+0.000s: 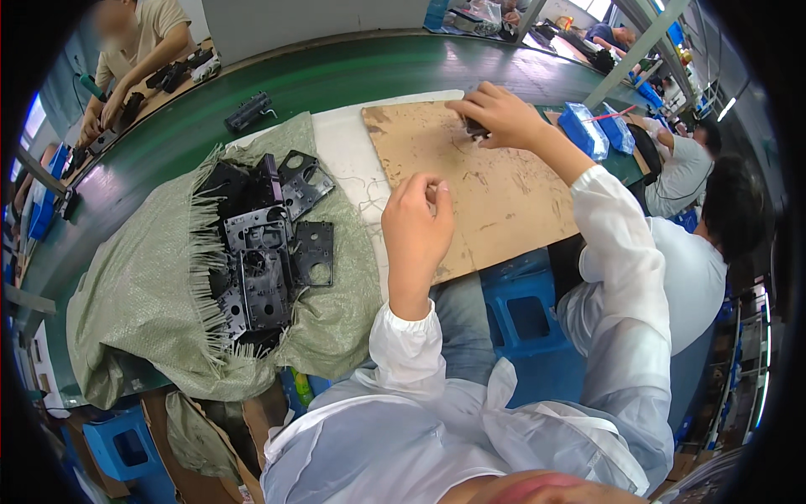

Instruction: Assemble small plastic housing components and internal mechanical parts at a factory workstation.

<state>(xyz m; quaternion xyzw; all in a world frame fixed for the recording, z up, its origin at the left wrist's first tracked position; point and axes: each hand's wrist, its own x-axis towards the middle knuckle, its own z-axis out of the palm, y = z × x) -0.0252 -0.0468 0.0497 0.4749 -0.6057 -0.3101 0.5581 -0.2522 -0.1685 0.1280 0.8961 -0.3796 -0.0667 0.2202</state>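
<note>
My right hand (508, 119) is above the far part of a worn brown board (504, 197), its fingers closed around a small black part (476, 128). Most of that part is hidden by the fingers. Over the board's left edge, my left hand (417, 220) has its fingers curled in toward the thumb; whatever it may hold cannot be made out. Thin pale threads (369, 197) lie on the white sheet beside it. To the left, a green woven sack (151, 286) lies open with several black plastic frames (264, 277) spilling from its frayed mouth.
A black plastic part (250, 111) lies on the green bench (336, 71) beyond the sack. Blue plastic-wrapped packs (583, 130) stand past the board's right side. A person in pale clothing (655, 286) sits close on my right, near a blue stool (525, 315). Another person works at far left.
</note>
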